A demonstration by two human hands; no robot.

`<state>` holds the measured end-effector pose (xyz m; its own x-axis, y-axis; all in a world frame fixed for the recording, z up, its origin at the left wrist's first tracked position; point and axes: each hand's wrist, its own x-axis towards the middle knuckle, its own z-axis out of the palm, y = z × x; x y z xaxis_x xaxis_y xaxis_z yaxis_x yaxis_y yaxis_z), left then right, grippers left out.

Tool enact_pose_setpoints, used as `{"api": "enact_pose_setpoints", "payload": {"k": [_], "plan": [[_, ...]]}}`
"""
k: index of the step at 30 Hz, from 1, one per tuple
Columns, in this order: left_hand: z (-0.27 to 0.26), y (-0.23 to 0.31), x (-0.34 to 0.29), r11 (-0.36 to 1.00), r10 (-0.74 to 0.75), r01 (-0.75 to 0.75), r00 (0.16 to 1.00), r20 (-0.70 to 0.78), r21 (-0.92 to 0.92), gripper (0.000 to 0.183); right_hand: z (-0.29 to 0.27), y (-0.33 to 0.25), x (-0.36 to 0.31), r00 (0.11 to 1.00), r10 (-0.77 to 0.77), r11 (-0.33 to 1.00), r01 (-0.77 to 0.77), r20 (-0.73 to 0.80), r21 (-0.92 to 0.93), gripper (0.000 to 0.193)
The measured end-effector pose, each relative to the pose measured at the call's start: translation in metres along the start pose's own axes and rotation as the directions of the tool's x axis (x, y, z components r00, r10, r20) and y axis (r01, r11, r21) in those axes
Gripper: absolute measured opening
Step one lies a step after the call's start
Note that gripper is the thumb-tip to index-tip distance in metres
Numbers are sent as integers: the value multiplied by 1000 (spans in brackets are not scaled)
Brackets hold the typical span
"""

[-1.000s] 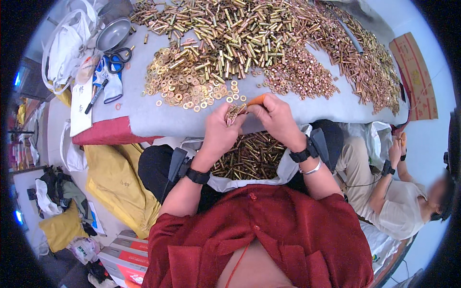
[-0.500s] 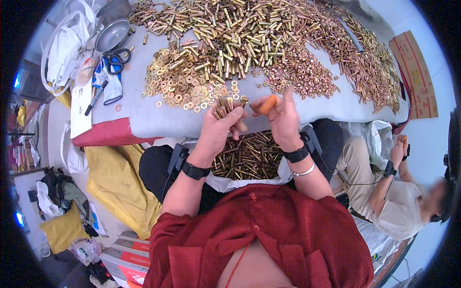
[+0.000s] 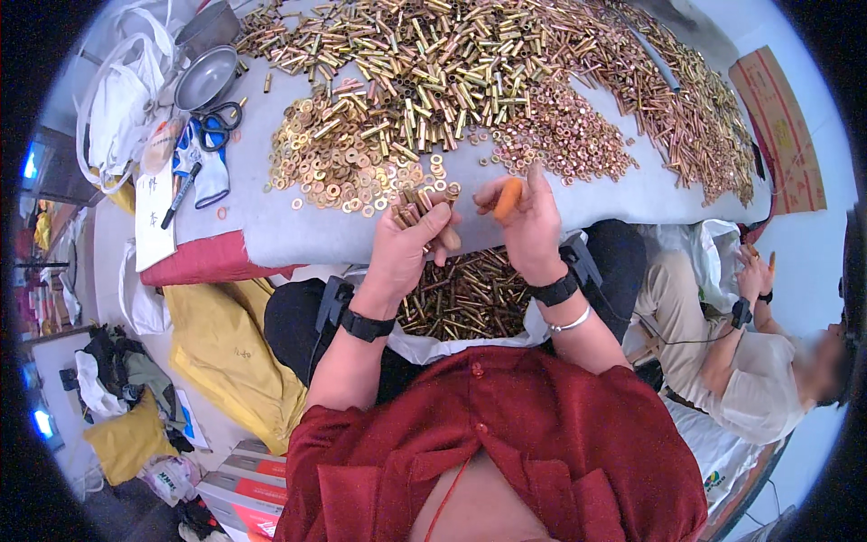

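L hand [image 3: 411, 244] clutches tubes [image 3: 412, 210]; R hand [image 3: 533, 224] half-open, prob. empty; white bag [image 3: 426, 351] w/ metal pcs [image 3: 465, 298].

Brassy gold tubes [image 3: 423, 131] and washers [image 3: 348, 167], coppery pink nuts [image 3: 569, 135], a pale grey table [image 3: 307, 237]. An orange finger sleeve [image 3: 508, 197], a plain dark red shirt [image 3: 488, 406]; a blue-and-white glove [image 3: 211, 181] upper left, a yellow sack [image 3: 226, 357] lower left.

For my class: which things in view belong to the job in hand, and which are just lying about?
Seemingly part of the job:
metal pieces in the left hand
orange finger cover on the right hand
washers
nuts
filled white sack

Seemingly just lying about:
scissors
marker
glove
grey bowl
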<state>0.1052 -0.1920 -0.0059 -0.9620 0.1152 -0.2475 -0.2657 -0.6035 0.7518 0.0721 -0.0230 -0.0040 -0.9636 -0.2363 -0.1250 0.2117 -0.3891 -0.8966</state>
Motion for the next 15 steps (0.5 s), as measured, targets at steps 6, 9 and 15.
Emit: {"api": "enact_pose_setpoints", "payload": {"k": [6,9,15], "plan": [[2,-5,-5,860,8,-7,1000,0,511,17,11,-3,31,972,-221,809,137,-79,-571,29],[-5,-21,-2,622,171,-253,967,186,741,15,15,4,64,908,-410,591,196,-82,-782,32],[6,0,-4,780,-55,100,994,-92,618,24,16,13,82,831,-555,282,224,32,-933,34]]}}
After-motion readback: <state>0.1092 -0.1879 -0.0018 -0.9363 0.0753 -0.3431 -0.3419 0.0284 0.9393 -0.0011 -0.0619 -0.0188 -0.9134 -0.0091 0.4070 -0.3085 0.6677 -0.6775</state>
